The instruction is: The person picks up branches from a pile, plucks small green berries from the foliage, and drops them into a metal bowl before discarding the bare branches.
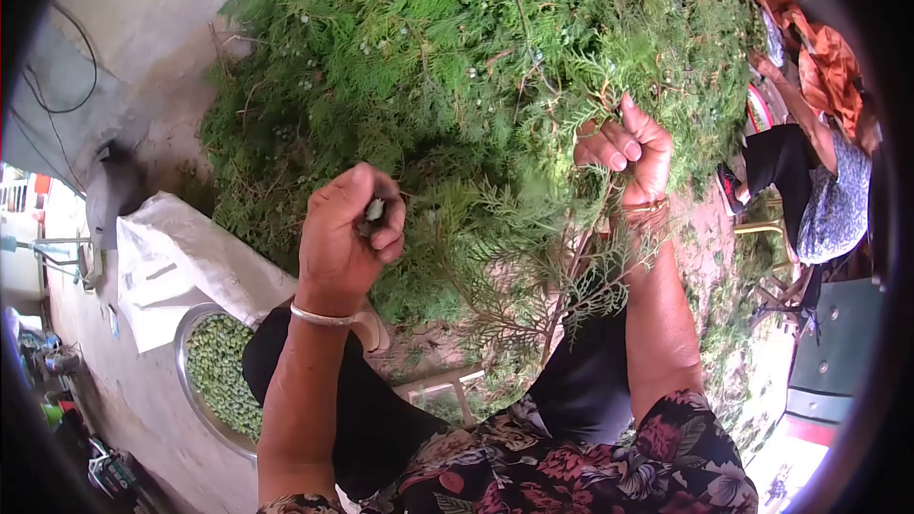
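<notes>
My right hand (pixel 628 148) pinches a leafy evergreen branch (pixel 552 300), whose flat, scaly sprays hang down past my wrist toward my lap. To its left, my left hand (pixel 352 214) is curled closed, palm turned inward. Small pale green cones (pixel 375 210) show in the hollow of its fingers; how many is hidden. Ahead of both hands rises a big heap of cut evergreen branches (pixel 409 67), dotted with small bluish-green cones. A round metal basin (pixel 181 354) by my left leg holds a layer of picked green cones (pixel 224 371).
A white sack (pixel 181 262) lies beside the basin. Another person (pixel 828 181) sits at the right edge of the heap, near an orange cloth (pixel 828 67). Black cable (pixel 90 86) loops at the upper left. A wooden frame (pixel 447 390) is between my legs.
</notes>
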`<state>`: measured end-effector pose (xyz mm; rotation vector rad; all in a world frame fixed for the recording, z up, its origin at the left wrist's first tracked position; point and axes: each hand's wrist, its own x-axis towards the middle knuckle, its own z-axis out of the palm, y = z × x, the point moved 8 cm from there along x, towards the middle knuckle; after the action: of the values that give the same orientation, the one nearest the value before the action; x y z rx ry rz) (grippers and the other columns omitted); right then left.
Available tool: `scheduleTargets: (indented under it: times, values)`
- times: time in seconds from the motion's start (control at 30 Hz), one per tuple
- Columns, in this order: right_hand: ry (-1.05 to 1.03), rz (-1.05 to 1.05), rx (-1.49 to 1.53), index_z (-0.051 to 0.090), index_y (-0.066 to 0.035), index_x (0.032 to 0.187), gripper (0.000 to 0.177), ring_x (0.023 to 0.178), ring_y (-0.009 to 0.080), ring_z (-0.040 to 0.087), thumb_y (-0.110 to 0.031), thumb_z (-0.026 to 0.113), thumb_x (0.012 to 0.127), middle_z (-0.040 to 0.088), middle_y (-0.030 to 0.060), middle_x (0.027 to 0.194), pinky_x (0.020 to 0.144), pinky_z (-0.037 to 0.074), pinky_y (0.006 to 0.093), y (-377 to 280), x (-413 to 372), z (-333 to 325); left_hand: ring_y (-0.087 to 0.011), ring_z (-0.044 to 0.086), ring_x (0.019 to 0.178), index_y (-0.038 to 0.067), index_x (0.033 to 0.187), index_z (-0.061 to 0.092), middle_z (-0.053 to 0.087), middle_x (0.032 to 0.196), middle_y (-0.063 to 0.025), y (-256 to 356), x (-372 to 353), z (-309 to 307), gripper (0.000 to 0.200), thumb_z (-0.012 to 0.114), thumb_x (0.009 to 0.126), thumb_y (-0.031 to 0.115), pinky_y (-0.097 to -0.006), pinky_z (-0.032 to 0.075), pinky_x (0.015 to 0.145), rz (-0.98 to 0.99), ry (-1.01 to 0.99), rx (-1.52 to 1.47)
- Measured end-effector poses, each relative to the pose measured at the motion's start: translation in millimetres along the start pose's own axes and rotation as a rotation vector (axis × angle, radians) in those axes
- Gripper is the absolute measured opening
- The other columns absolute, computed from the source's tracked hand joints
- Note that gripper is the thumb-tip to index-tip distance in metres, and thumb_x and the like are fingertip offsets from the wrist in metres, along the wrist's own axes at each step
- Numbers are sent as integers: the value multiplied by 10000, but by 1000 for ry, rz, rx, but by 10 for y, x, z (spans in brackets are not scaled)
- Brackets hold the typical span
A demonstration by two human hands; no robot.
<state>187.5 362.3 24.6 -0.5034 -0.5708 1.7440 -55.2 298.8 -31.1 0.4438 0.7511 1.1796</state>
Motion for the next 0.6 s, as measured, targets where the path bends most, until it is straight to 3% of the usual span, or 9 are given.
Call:
scheduleTargets:
  times: [0.07,0.17,0.23,0.37,0.43,0.6]
  values:
    - [34,3,23,404,-164,531,401,393,92,345,-217,525,909,375,-65,410,479,320,248,2,12,2,-94,456,473,-12,891,601,575,664,-109,101,-16,219,230,576,888,216,-224,356,417,101,-138,149]
    - [25,25,27,384,-172,515,420,388,91,337,-218,530,906,352,-67,402,504,333,247,34,17,14,-68,391,444,-24,941,607,539,611,-76,-18,-16,375,207,587,871,170,-193,303,384,49,-163,286]
    - [44,36,-33,364,-180,491,461,431,96,325,-291,544,901,325,-70,422,551,309,269,52,13,-4,-65,407,451,-30,899,613,555,622,-73,-69,0,393,186,604,853,150,-190,304,392,26,-113,331]
    - [74,49,-8,383,-181,509,430,384,96,336,-239,539,905,359,-61,402,552,355,256,97,0,5,-82,453,478,-20,863,607,571,655,-71,-29,27,265,209,634,845,187,-199,319,408,102,69,388]
    - [82,37,-26,395,-171,525,414,388,100,342,-245,538,907,369,-58,408,540,349,265,75,-13,43,-88,445,490,-1,794,591,560,654,-56,-13,23,-24,221,660,831,206,-229,329,426,63,350,200]
    - [36,58,-100,432,-145,584,355,403,101,349,-244,546,906,363,-63,425,532,331,273,78,-5,35,-115,436,454,5,772,567,532,619,-72,-107,-64,-290,303,635,855,289,-234,294,382,-41,527,370]
